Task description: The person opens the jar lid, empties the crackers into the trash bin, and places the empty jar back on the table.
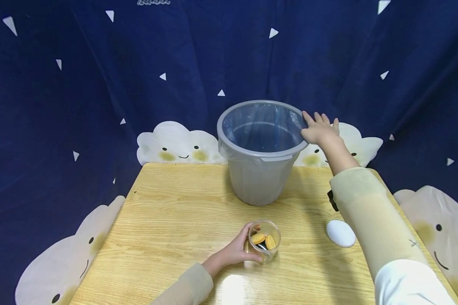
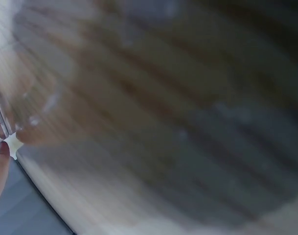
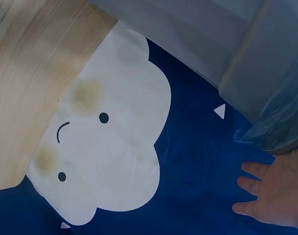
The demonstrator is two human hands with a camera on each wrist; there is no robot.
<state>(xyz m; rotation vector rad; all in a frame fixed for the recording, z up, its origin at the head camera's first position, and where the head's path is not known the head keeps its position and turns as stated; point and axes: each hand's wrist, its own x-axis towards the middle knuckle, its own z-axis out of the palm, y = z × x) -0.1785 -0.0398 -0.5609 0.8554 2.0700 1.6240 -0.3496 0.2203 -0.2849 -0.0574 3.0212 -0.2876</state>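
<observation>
In the head view, my left hand (image 1: pixel 236 250) grips a clear plastic cup (image 1: pixel 274 253) on the table, thumb and fingers around its side. Yellow ridged pieces (image 1: pixel 270 242) that look like small biscuits lie in the cup above something dark. At the back stands a grey bin (image 1: pixel 257 180) with a thin, see-through bag (image 1: pixel 248 127) lining it and folded over its rim. My right hand (image 1: pixel 320 129) is at the bin's right rim, fingers straight and spread. The right wrist view shows these fingers (image 3: pixel 249 185) beside the bag's edge (image 3: pixel 266 127).
A white oval disc (image 1: pixel 341 233) lies on the wooden table (image 1: pixel 168 212), under the right forearm's side. Behind hangs a dark blue curtain (image 1: pixel 191 55) with white triangles and smiling clouds. The left wrist view is mostly blurred.
</observation>
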